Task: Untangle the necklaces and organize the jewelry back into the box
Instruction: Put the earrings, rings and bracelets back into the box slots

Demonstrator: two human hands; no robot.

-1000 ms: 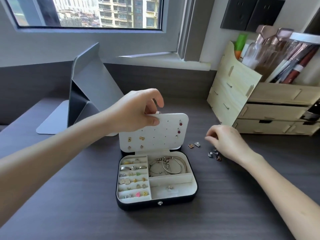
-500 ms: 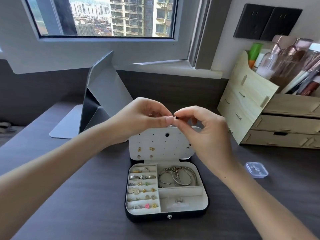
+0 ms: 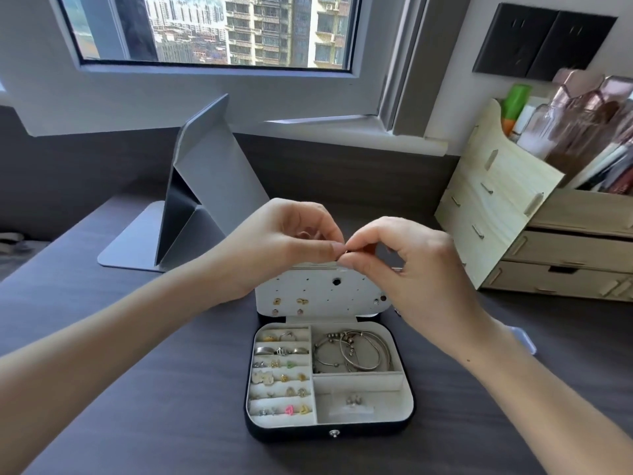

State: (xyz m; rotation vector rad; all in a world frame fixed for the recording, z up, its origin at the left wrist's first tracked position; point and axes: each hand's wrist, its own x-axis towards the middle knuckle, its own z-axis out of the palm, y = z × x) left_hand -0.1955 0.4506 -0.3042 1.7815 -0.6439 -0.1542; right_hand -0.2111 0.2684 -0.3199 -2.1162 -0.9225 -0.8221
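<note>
A small black jewelry box [image 3: 329, 433] lies open on the dark desk, its white lid panel [image 3: 318, 293] standing upright with a few stud earrings pinned in it. Rings and earrings fill the left slots, and silver bangles [image 3: 352, 351] lie in the upper right compartment. Just above the lid's top edge, my left hand [image 3: 287, 238] and my right hand [image 3: 411, 265] meet fingertip to fingertip. Together they pinch a tiny earring [image 3: 347, 251], which the fingers mostly hide.
A grey folding mirror stand [image 3: 202, 186] stands behind the box to the left. A wooden drawer organizer [image 3: 513, 214] with bottles and brushes fills the right side. A small clear plastic case [image 3: 522, 337] peeks out behind my right forearm.
My right hand left the loose jewelry on the desk at the right and rose to meet my left hand above the lid. The camera view shifted, hiding those loose pieces.
</note>
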